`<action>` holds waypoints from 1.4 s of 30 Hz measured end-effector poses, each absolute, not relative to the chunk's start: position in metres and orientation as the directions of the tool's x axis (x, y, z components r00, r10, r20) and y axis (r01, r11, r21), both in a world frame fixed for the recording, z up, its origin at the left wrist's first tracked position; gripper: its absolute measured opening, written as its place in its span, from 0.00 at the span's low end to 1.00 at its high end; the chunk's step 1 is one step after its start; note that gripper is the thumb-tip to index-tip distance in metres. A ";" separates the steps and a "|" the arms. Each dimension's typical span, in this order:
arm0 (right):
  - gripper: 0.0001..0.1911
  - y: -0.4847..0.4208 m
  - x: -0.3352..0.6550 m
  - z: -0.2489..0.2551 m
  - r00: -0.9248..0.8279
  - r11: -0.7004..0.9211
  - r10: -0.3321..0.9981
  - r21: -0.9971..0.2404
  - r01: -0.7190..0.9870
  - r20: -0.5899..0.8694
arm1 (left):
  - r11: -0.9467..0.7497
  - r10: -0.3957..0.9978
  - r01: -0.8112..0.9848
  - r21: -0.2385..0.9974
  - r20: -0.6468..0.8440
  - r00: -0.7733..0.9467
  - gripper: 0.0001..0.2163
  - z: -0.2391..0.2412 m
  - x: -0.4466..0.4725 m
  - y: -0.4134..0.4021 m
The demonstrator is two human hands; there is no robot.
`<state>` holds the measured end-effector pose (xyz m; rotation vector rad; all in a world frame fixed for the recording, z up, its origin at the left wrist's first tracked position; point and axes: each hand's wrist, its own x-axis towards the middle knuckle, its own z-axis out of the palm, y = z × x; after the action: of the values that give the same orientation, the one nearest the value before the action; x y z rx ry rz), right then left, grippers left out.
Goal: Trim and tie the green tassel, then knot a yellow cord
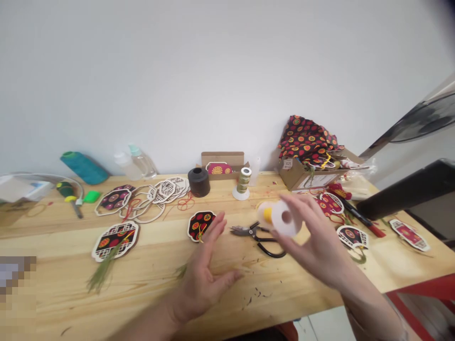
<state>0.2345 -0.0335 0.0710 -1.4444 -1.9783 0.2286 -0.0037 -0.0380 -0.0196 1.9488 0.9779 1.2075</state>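
Note:
My right hand (313,237) grips a white spool with yellow thread (265,215) above the wooden table, its round end with a hole turned toward me. My left hand (209,270) has its fingers spread and holds nothing. Partly behind its fingertips lies an ornament of black flowered fabric in a pale frame (199,225); part of a green tassel (181,271) shows by the wrist. Between the hands, a pair of black-handled scissors (256,232) rests on the table, partly hidden by the spool.
Left lie a tasselled ornament (115,241), stacked wooden frames (165,192) and a screwdriver (69,196). At the back stand a black thread cone (199,182) and a gold spool (244,180). Rightward are a cardboard box (302,177), more ornaments (353,237) and a black post (408,189).

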 end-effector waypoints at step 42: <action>0.13 0.135 0.162 0.067 -0.312 0.354 0.927 -0.218 0.909 0.207 | 0.144 0.593 0.285 0.948 -0.313 0.742 0.06 0.006 0.001 -0.044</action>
<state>0.1620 0.1348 0.0672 -1.6312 -2.3261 0.0872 0.0010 -0.0436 0.0056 1.4490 0.7668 0.2565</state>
